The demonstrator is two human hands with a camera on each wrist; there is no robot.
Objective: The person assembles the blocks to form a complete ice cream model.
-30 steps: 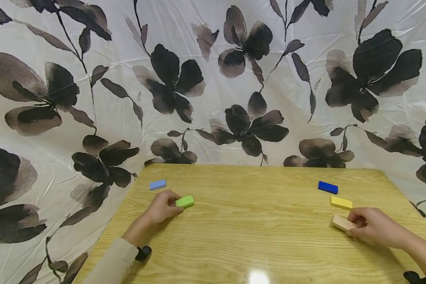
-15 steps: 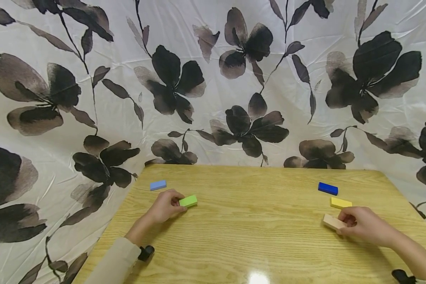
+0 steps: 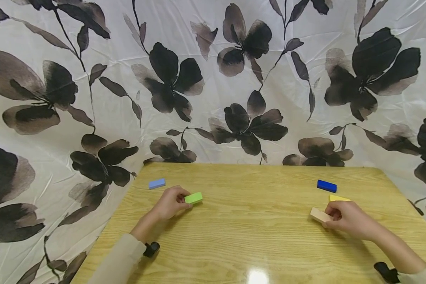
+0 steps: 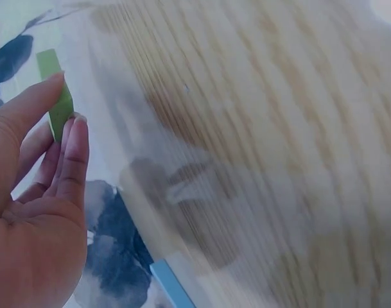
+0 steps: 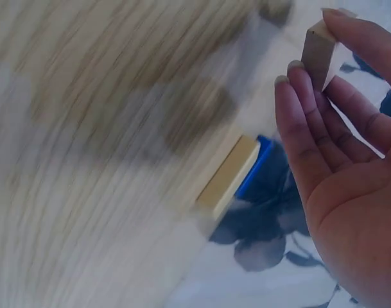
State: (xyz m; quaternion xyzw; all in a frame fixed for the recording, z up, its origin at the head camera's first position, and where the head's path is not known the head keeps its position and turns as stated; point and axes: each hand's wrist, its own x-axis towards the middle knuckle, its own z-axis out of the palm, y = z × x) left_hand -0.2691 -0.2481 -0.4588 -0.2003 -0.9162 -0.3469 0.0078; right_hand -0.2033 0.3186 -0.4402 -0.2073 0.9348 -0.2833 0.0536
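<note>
My left hand [image 3: 169,203] pinches a lime green block [image 3: 193,198] between thumb and fingertips; in the left wrist view the green block [image 4: 49,67] juts past the thumb. On the right side, my right hand [image 3: 351,219] grips a plain wooden block [image 3: 319,215] by its right end. The wooden block [image 5: 318,54] sits between thumb and fingers in the right wrist view. Behind the right hand lies a yellow block [image 3: 338,197], partly covered by it. A dark blue block [image 3: 327,185] is just beyond. A light blue block [image 3: 157,184] rests behind the left hand.
The wooden table [image 3: 248,221] spans the space between both hands. A white cloth with dark flowers [image 3: 241,86] hangs behind the table and along its left side. Each wrist wears a black device, such as the left one [image 3: 151,249].
My left hand has carried the green block slightly right. The right hand has moved left and a little farther away with the wooden block, covering part of the yellow block.
</note>
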